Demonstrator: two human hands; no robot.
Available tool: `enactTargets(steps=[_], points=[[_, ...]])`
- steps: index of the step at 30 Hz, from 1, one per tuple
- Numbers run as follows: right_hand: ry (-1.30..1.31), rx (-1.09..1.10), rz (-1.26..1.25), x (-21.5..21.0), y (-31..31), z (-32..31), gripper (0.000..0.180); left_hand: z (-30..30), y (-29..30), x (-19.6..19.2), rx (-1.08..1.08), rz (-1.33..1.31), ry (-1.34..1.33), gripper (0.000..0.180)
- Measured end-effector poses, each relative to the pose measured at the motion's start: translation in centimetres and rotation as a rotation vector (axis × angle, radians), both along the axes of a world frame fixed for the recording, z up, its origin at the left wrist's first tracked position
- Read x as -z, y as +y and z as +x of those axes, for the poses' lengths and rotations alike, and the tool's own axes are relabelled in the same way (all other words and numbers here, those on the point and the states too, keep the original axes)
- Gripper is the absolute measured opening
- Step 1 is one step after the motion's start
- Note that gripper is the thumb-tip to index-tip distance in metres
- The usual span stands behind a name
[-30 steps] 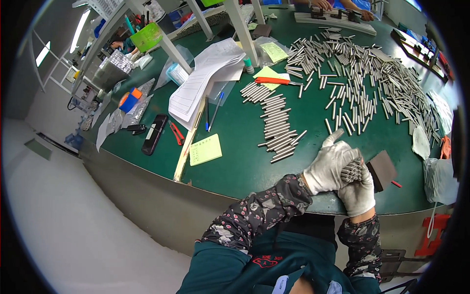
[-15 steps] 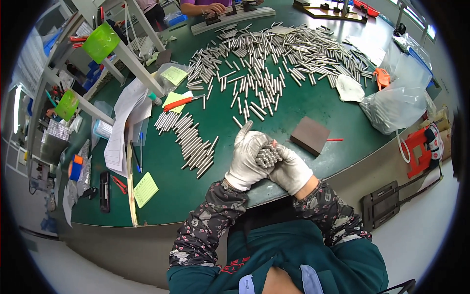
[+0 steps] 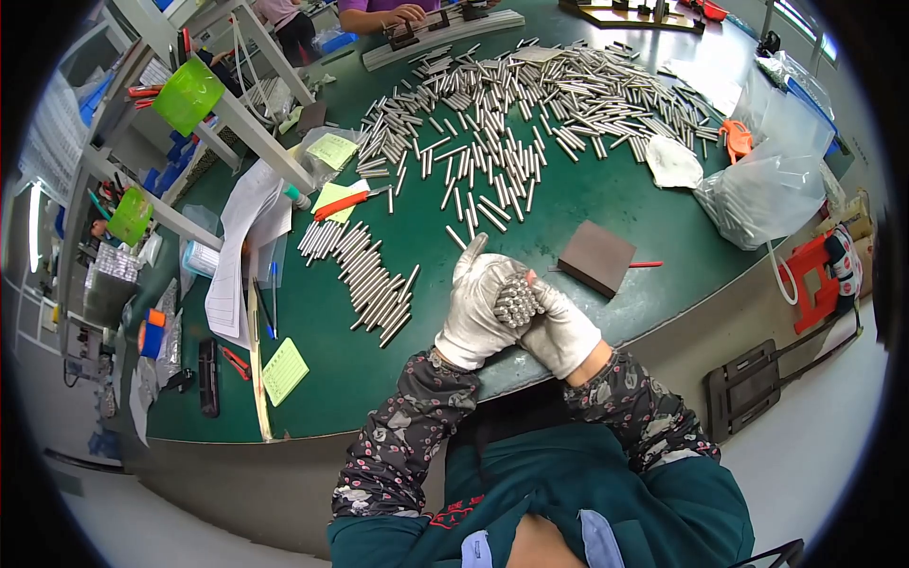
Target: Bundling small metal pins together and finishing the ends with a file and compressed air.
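Note:
A tight bundle of metal pins (image 3: 517, 302) is cupped between my two gloved hands above the front edge of the green table, pin ends turned upward. My left hand (image 3: 478, 301) wraps its left side in a white glove, thumb raised. Closed on the right and lower side is my right hand (image 3: 562, 333), also gloved, with a bare fingertip touching the top pins. Left of my hands lies a staggered row of pins (image 3: 369, 280). A large loose pile of pins (image 3: 530, 104) spreads across the far part of the table. To the right sits a brown block (image 3: 597, 258).
A red pen (image 3: 647, 264) pokes out beside the block. On the left lie an orange-handled knife (image 3: 343, 204), papers (image 3: 225, 275), pens and a yellow note (image 3: 285, 372). Clear plastic bags (image 3: 762, 201) stand at the right edge. Across the table a person's hand (image 3: 409, 13) is near a metal rail.
My view has shifted slightly. Both hands keep hold of the pin bundle, with hardly any movement.

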State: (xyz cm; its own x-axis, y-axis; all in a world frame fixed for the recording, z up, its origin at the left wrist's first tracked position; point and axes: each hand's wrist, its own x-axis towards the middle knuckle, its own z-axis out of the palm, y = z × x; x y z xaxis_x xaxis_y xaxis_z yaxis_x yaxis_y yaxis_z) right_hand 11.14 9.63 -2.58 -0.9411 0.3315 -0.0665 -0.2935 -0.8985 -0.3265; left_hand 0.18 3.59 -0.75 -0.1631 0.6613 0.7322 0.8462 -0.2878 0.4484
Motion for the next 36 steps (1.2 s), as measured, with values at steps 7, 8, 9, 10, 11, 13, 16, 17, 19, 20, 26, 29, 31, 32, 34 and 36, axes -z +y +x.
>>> enactTargets(steps=[7, 8, 9, 10, 11, 13, 16, 17, 19, 20, 26, 29, 31, 32, 34, 36], points=[[-0.004, 0.015, 0.088, -0.7, -0.1, 0.2, 0.036, 0.2, -0.1, -0.1, 0.023, -0.001, 0.003, 0.026], [-0.004, 0.016, 0.090, -0.5, -0.1, 0.1, 0.036, 0.3, -0.1, -0.1, 0.017, -0.005, -0.005, 0.026], [-0.039, 0.045, 0.107, -0.4, -0.2, 0.0, 0.035, 0.4, -0.2, -0.1, 0.019, -0.003, -0.005, 0.026], [-0.074, 0.074, 0.124, -0.4, -0.2, -0.1, 0.034, 0.5, -0.2, -0.1, 0.016, -0.001, -0.041, 0.027], [-0.072, 0.074, 0.126, -0.5, -0.2, -0.2, 0.034, 0.4, -0.2, -0.2, 0.012, 0.001, -0.074, 0.028], [-0.120, -0.031, 0.018, -0.8, 0.1, -0.3, 0.031, 0.2, -0.5, -0.2, 0.009, -0.020, -0.106, 0.029], [-0.038, -0.089, -0.023, -0.7, 0.4, -0.2, 0.037, -0.2, -0.4, 0.1, 0.011, -0.051, -0.131, 0.031], [-0.038, -0.086, -0.026, -0.5, 0.4, -0.2, 0.037, -0.2, -0.4, 0.3, 0.009, -0.056, -0.121, 0.032], [-0.015, -0.050, 0.021, 0.2, 0.4, -0.1, 0.039, -0.2, -0.2, 0.5, 0.018, -0.051, -0.102, 0.032], [-0.013, -0.049, 0.019, 0.1, 0.4, -0.1, 0.039, -0.2, -0.1, 0.3, 0.035, -0.035, -0.113, 0.033], [0.025, -0.040, 0.073, -0.4, 0.3, 0.1, 0.040, 0.0, -0.1, 0.6, 0.048, -0.032, -0.072, 0.036], [0.006, -0.038, 0.073, -0.4, 0.3, 0.1, 0.038, -0.1, 0.0, 0.8, 0.054, -0.027, -0.085, 0.036], [-0.020, -0.044, 0.015, -0.4, 0.2, -0.1, 0.037, -0.3, -0.1, 1.3, 0.061, -0.022, -0.104, 0.035], [-0.018, -0.044, 0.019, -0.2, 0.5, 0.0, 0.037, -0.6, -0.1, 1.4, 0.060, -0.081, -0.158, 0.035], [0.000, -0.105, -0.048, 0.3, 1.0, 0.2, 0.037, -0.4, -0.3, 1.7, 0.042, -0.157, -0.259, 0.033], [0.010, -0.113, -0.038, -0.4, 1.0, 0.4, 0.037, 0.0, -0.7, 1.6, 0.051, -0.176, -0.382, 0.035]])
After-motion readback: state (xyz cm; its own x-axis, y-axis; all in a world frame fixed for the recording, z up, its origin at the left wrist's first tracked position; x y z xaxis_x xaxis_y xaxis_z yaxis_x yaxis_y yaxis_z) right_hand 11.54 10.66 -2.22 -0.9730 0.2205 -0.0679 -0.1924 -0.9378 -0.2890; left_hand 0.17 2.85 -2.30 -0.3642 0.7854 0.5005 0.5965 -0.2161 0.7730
